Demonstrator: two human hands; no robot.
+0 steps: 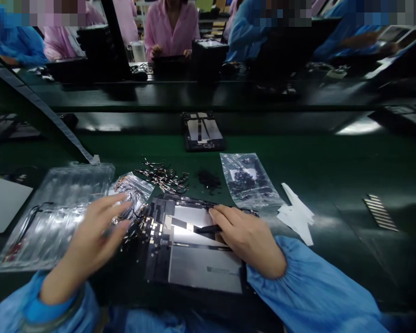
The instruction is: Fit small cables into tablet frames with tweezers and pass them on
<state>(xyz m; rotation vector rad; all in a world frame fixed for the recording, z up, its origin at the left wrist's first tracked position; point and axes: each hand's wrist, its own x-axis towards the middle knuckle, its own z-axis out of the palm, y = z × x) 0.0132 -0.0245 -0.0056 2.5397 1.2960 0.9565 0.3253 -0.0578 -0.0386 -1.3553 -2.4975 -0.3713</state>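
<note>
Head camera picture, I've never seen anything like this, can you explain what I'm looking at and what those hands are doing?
This is one view from a camera worn on a person's head, looking down at their own two hands in blue sleeves. On the green work surface lies an opened tablet, its inner parts showing. The right hand holds a thin dark tool against it. The left hand rests at the tablet's left edge, beside a clear plastic tray. Behind are a pile of small cables, a bag of small dark parts, white paper scraps and another opened device. Other people work across the bench.
</note>
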